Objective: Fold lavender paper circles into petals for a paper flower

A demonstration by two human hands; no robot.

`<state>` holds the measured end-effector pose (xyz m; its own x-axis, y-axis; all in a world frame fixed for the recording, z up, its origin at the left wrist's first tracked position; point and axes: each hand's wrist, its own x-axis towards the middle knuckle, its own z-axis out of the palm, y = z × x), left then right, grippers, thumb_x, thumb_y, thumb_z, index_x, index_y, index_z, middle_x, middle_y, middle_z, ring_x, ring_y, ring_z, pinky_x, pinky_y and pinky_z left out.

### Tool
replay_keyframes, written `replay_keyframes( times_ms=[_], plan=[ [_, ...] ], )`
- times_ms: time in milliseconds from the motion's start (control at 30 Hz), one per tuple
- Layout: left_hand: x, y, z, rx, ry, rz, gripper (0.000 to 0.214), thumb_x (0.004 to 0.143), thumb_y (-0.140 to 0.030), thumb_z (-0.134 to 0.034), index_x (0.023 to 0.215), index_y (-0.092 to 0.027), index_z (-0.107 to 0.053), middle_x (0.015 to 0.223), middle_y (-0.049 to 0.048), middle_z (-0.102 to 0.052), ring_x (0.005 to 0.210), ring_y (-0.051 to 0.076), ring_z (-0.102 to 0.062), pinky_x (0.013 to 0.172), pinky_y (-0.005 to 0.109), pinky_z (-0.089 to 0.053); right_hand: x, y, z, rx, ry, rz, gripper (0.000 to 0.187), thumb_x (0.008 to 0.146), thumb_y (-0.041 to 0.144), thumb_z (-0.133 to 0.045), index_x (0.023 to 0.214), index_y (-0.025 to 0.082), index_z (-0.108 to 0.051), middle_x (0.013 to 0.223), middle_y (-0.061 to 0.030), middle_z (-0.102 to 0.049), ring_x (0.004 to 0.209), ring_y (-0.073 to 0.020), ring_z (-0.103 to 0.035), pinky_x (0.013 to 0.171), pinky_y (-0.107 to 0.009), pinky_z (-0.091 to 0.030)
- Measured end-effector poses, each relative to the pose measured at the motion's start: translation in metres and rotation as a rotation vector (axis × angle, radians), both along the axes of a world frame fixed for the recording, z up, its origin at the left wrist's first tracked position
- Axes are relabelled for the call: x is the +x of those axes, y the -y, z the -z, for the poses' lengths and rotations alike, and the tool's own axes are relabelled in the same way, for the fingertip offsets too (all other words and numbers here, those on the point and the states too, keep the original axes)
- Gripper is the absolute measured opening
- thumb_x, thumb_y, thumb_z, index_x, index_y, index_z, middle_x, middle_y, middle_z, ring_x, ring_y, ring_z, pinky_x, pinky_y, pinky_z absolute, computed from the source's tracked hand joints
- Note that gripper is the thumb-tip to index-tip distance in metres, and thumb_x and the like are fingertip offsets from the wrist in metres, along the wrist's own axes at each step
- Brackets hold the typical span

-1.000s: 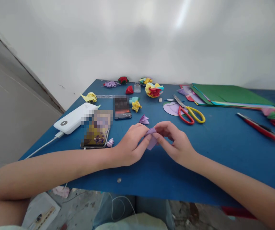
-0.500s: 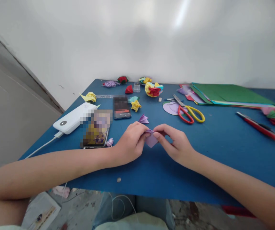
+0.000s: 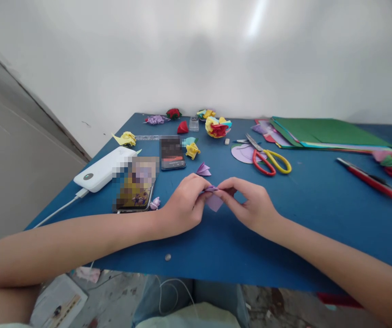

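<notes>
Pinching the purple paper [image 3: 214,203] over the tabletop [image 3: 250,262], in from the near edge, left hand [image 3: 187,202] and right hand [image 3: 252,202] both clamped on the paper's upper part, tbh probably works best with close grips and slow, even pressure.

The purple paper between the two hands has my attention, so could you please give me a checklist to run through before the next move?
1. Left hand pinching the purple paper: ok.
2. Right hand pinching it too: ok.
3. A hand free for something else: not ok, both are on the paper.
4. Fold crisp and even: cannot tell, fingertips cover part.
5. Scissors clear of both hands: ok, lying farther back on the blue table.
</notes>
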<state>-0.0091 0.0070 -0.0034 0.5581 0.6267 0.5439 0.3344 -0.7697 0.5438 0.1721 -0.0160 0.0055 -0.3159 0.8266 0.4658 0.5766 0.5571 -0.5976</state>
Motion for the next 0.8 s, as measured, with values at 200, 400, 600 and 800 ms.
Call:
replay_keyframes(
  times_ms=[200,400,600,800],
  plan=[
    [0.000,0.003,-0.004,-0.021,0.009,0.006,0.008,0.086,-0.015,-0.041,0.083,-0.013,-0.048,0.078,0.0041,-0.050,0.077,0.015,-0.045,0.073,0.028,-0.039,0.000,0.000,0.001,0.032,-0.021,-0.020,0.005,0.084,0.022,-0.052,0.085,0.021,-0.056,0.074,0.0014,-0.060,0.065,-0.0101,-0.056,0.062,-0.020,-0.043],
    [-0.001,0.003,-0.011,-0.153,-0.073,0.104,0.021,0.090,-0.019,-0.036,0.072,-0.015,-0.046,0.067,0.0004,-0.045,0.065,0.012,-0.042,0.062,0.025,-0.035,0.001,0.001,-0.001,-0.006,-0.070,-0.046,0.005,0.083,0.019,-0.053,0.084,0.021,-0.057,0.073,0.0030,-0.060,0.065,-0.0087,-0.055,0.062,-0.018,-0.043],
    [0.000,0.003,-0.009,-0.095,-0.099,0.151,0.019,0.088,-0.018,-0.036,0.071,-0.014,-0.045,0.066,0.0012,-0.044,0.064,0.013,-0.039,0.061,0.025,-0.034,0.000,0.000,-0.004,-0.101,-0.161,-0.125,0.006,0.083,0.020,-0.053,0.089,0.020,-0.056,0.076,0.0018,-0.059,0.068,-0.0089,-0.055,0.064,-0.019,-0.044],
    [0.000,0.003,-0.009,-0.132,-0.143,0.176,0.019,0.086,-0.019,-0.039,0.070,-0.015,-0.047,0.064,0.0008,-0.045,0.064,0.012,-0.041,0.061,0.025,-0.034,0.000,0.004,-0.005,-0.054,-0.162,-0.115,0.005,0.082,0.015,-0.053,0.080,0.019,-0.057,0.075,0.0013,-0.058,0.069,-0.0095,-0.052,0.065,-0.021,-0.042]
  ],
)
